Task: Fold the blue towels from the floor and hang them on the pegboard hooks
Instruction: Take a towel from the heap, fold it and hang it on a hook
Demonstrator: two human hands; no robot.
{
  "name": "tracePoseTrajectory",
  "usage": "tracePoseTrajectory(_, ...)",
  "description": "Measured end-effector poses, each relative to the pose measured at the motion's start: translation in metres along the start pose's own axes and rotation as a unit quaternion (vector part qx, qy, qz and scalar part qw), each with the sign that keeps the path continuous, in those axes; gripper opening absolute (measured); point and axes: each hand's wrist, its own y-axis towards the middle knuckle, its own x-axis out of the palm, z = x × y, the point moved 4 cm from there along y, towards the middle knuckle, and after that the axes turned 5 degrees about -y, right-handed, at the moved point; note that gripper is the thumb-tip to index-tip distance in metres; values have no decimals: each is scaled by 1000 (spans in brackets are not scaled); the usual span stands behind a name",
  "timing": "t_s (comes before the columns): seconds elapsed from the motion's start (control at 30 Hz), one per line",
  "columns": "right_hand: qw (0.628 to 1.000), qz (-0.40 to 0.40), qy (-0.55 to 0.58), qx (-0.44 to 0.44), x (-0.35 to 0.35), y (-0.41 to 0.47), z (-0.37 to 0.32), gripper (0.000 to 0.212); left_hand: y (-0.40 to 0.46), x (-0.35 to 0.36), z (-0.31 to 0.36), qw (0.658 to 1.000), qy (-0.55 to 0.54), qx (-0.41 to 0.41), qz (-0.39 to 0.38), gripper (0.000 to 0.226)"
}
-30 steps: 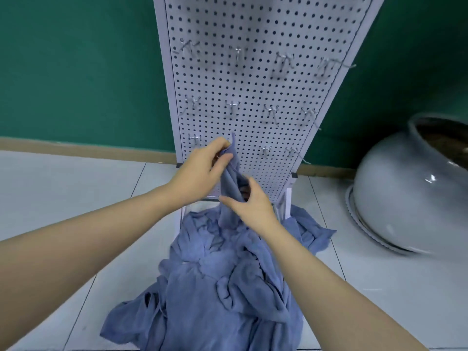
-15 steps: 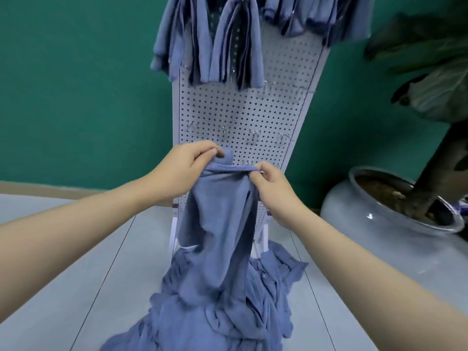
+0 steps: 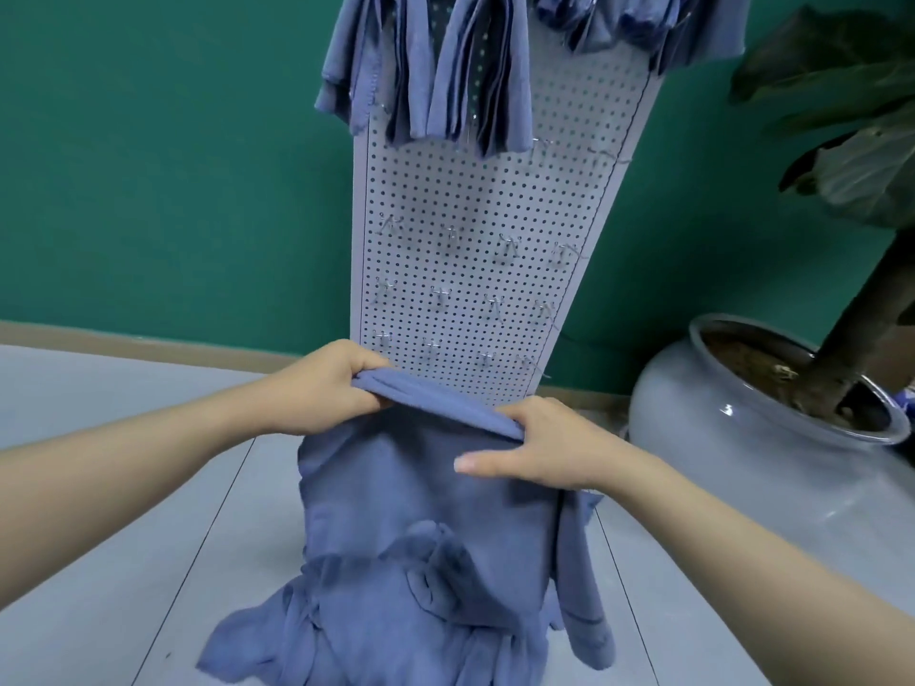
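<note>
A: While both arms reach forward, left hand [image 3: 327, 388] grips the top edge of a blue towel [image 3: 421, 487], fingers curled over the bunched cloth at its left end.

B: Right hand [image 3: 539, 448]?

A: Pinches the same edge at the right end; thumb extended flat across the near face of the cloth, other fingers curled behind. Towel hangs between the hands, spread out, just in front of the pegboard [image 3: 475, 269].

B: Rest of the towels?

A: Crumpled pile [image 3: 376, 626] on the floor [image 3: 124, 512] beneath the held one. Folded towels [image 3: 445, 66] hang along the board's far top rows. Bare hooks [image 3: 450, 235] in the rows below.

B: Surroundings?

A: Green wall [image 3: 173, 165] behind; grey pot [image 3: 742, 462] with a plant at right.
</note>
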Motion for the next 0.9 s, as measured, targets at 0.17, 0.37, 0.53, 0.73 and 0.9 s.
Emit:
tracePoseTrajectory(0.17, 998, -58, -7, 10, 9, 9, 10, 36, 1, 1, -7, 999, -36, -24, 29, 20)
tracePoseTrajectory(0.37, 981, -45, 178, 54, 17, 15, 15, 18, 8, 2, -21, 988, -37, -61, 137, 45)
tracePoseTrajectory(0.53, 876, 9, 472, 101, 20, 15, 8, 23, 2, -3, -26, 973, 62, -70, 213, 37)
tracePoseTrajectory(0.73, 777, 66, 609, 148, 25, 17, 4, 25, -9, 41, -12, 993, 6, -100, 64, 34)
tracePoseTrajectory(0.9, 758, 81, 632, 141, 24, 15, -3, 16, -18, 74, -7, 989, -87, -121, -22, 34)
